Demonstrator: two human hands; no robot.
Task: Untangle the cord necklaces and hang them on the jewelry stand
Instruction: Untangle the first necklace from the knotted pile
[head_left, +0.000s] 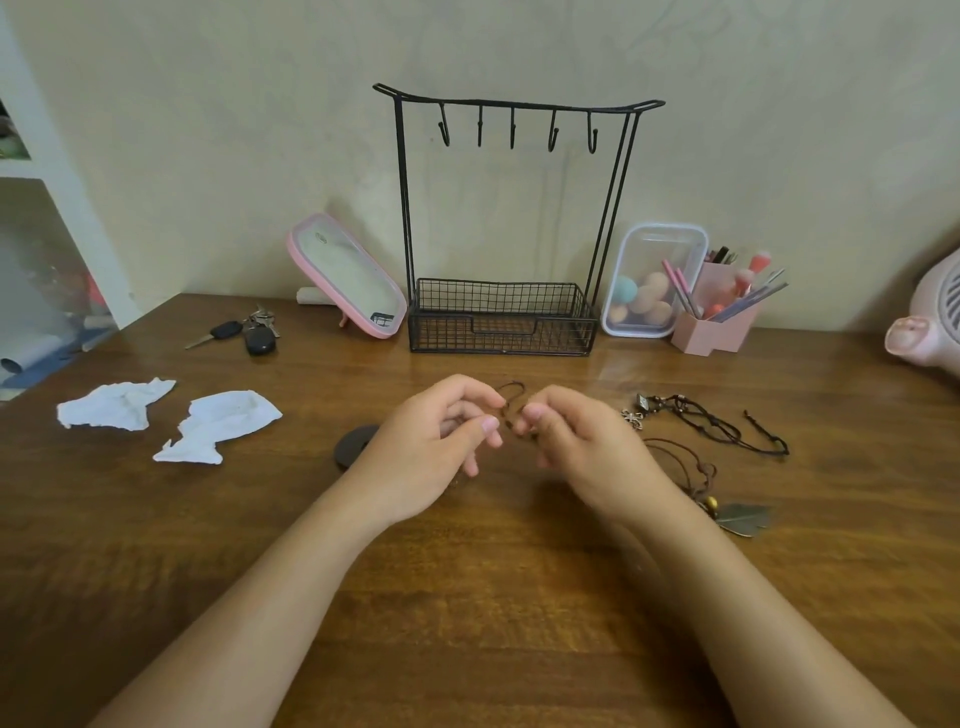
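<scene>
My left hand (441, 441) and my right hand (576, 441) meet above the table's middle, both pinching a thin brown cord necklace (511, 389) whose small loop rises between the fingertips. A dark round pendant (353, 444) lies on the table just left of my left hand, partly hidden by it. To the right lie a black cord necklace with a silver charm (711, 426) and a brown cord necklace with a leaf pendant (737, 517). The black wire jewelry stand (511, 104) stands at the back with several bare hooks and a mesh basket (501, 327) at its base.
Two crumpled white tissues (171, 415) lie at left, car keys (249, 330) behind them. A pink mirror (348, 275) leans left of the stand. A clear box of sponges (649, 280), a pink brush holder (722, 317) and a pink fan (930, 322) sit at right.
</scene>
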